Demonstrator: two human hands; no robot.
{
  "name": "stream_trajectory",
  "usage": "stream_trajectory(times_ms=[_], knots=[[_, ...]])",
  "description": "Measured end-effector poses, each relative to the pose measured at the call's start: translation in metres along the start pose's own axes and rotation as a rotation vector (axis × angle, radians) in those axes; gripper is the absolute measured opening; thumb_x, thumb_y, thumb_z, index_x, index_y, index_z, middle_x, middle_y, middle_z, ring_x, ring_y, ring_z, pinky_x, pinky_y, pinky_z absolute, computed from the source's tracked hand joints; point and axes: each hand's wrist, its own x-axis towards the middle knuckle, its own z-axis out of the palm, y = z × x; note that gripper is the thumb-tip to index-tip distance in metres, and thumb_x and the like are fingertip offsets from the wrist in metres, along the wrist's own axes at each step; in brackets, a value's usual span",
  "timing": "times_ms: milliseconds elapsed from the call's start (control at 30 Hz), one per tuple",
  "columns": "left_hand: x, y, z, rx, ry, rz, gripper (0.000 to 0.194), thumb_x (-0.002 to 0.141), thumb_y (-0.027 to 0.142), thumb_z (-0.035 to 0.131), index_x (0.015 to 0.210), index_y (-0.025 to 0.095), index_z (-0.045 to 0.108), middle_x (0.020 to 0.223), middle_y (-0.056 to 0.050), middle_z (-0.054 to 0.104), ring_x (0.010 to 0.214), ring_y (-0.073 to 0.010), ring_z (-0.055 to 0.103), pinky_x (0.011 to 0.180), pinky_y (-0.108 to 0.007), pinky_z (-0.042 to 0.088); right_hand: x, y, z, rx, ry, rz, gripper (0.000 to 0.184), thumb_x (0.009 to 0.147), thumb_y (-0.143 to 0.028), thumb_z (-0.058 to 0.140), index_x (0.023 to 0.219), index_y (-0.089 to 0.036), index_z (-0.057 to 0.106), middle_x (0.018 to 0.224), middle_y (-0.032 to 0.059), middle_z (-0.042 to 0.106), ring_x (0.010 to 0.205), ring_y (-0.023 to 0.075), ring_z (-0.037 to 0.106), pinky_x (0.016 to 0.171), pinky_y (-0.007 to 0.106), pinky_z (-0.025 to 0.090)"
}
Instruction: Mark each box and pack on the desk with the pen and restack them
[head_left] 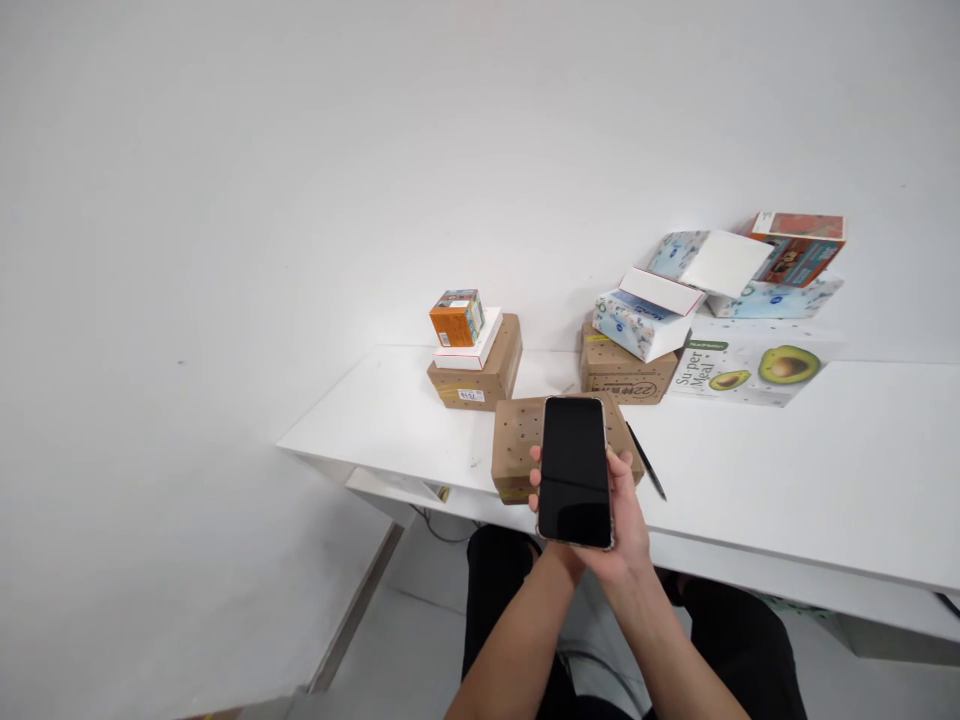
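My right hand (626,525) is closed around a smartphone (576,470) with a dark screen and a clear case. Its thumb lies along the phone's right edge, and fingertips show at the left edge. Of my left hand (564,562) only the wrist area is visible, just under the phone's lower end. The phone and my right hand hide its fingers, so I cannot tell what it touches. Behind the phone, a brown cardboard box (517,440) sits at the table's front edge. A black pen (646,462) lies to the right of that box.
On the white table (750,480), another brown box (480,385) carries a flat white box (472,352) and an orange box (456,322). Farther right, a brown box (628,372) and an avocado-print box (750,368) bear several stacked cartons (641,318). A white wall stands behind.
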Motion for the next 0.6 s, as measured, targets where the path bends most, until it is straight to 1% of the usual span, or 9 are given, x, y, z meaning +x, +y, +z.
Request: stream_trajectory(times_ms=[67, 133, 200, 233, 300, 400, 500, 533, 600], knots=[[0.001, 0.002, 0.0, -0.125, 0.035, -0.179, 0.084, 0.074, -0.008, 0.039, 0.141, 0.043, 0.031, 0.139, 0.003, 0.048, 0.132, -0.0268, 0.041, 0.085, -0.05, 0.053, 0.0, 0.001, 0.001, -0.005, 0.006, -0.01, 0.048, 0.088, -0.048, 0.042, 0.122, -0.017, 0.056, 0.116, 0.0134, 0.064, 0.093, 0.026, 0.065, 0.078, 0.05, 0.053], [0.001, 0.002, -0.001, -0.302, 0.075, -0.301, 0.093, 0.074, -0.008, 0.037, 0.144, 0.045, 0.008, 0.145, 0.005, 0.036, 0.133, -0.0262, 0.04, 0.086, -0.051, 0.053, 0.0, 0.001, 0.002, -0.015, 0.008, -0.025, 0.047, 0.088, -0.048, 0.042, 0.121, -0.017, 0.056, 0.116, 0.0134, 0.064, 0.091, 0.026, 0.065, 0.078, 0.051, 0.053], [0.0, 0.0, 0.0, -0.452, 0.1, -0.356, 0.093, 0.077, -0.005, 0.036, 0.143, 0.044, -0.009, 0.148, 0.006, 0.027, 0.134, -0.0262, 0.038, 0.088, -0.051, 0.053, 0.0, 0.001, 0.002, -0.024, 0.011, -0.031, 0.047, 0.088, -0.047, 0.042, 0.121, -0.016, 0.056, 0.116, 0.0133, 0.065, 0.09, 0.0261, 0.066, 0.078, 0.051, 0.053], [0.0, -0.001, 0.001, -0.5, 0.096, -0.367, 0.091, 0.08, -0.001, 0.037, 0.142, 0.043, -0.013, 0.15, 0.007, 0.022, 0.135, -0.026, 0.036, 0.089, -0.049, 0.053, 0.0, 0.001, 0.003, -0.026, 0.013, -0.027, 0.047, 0.088, -0.047, 0.042, 0.121, -0.017, 0.057, 0.116, 0.0128, 0.065, 0.089, 0.0262, 0.066, 0.079, 0.051, 0.053], [-0.001, -0.003, 0.002, -0.549, 0.076, -0.372, 0.085, 0.085, 0.007, 0.037, 0.142, 0.04, -0.016, 0.152, 0.006, 0.013, 0.137, -0.0254, 0.033, 0.09, -0.046, 0.053, 0.0, 0.0, 0.003, -0.028, 0.025, -0.009, 0.046, 0.087, -0.048, 0.043, 0.12, -0.018, 0.057, 0.114, 0.0111, 0.066, 0.091, 0.0263, 0.066, 0.079, 0.05, 0.053], [-0.003, -0.005, 0.005, -0.533, 0.068, -0.377, 0.08, 0.086, 0.014, 0.04, 0.145, 0.039, -0.007, 0.154, 0.006, 0.011, 0.138, -0.0257, 0.03, 0.091, -0.045, 0.052, 0.0, -0.002, 0.002, -0.031, 0.045, 0.022, 0.044, 0.086, -0.049, 0.046, 0.12, -0.022, 0.058, 0.109, 0.0079, 0.069, 0.095, 0.0265, 0.066, 0.078, 0.048, 0.054], [-0.008, -0.007, 0.01, -0.312, 0.046, -0.348, 0.07, 0.084, 0.019, 0.046, 0.146, 0.037, 0.018, 0.15, 0.005, 0.029, 0.138, -0.0272, 0.029, 0.092, -0.049, 0.049, 0.0, -0.003, 0.002, -0.035, 0.052, 0.036, 0.045, 0.085, -0.05, 0.047, 0.12, -0.023, 0.057, 0.11, 0.0076, 0.069, 0.096, 0.0271, 0.066, 0.077, 0.048, 0.054], [-0.01, -0.007, 0.012, -0.209, 0.023, -0.299, 0.066, 0.083, 0.02, 0.049, 0.143, 0.038, 0.028, 0.146, 0.005, 0.037, 0.138, -0.0277, 0.029, 0.093, -0.05, 0.047, 0.0, -0.003, 0.001, -0.036, 0.052, 0.041, 0.046, 0.084, -0.05, 0.048, 0.12, -0.023, 0.057, 0.112, 0.008, 0.068, 0.096, 0.0273, 0.066, 0.077, 0.048, 0.055], [-0.016, -0.012, 0.018, -0.015, -0.044, -0.099, 0.059, 0.081, 0.024, 0.053, 0.136, 0.04, 0.041, 0.136, 0.005, 0.051, 0.136, -0.0295, 0.031, 0.094, -0.055, 0.042, -0.002, -0.003, 0.001, -0.041, 0.052, 0.051, 0.047, 0.084, -0.051, 0.048, 0.12, -0.022, 0.058, 0.114, 0.0085, 0.067, 0.095, 0.0275, 0.066, 0.077, 0.048, 0.054]])
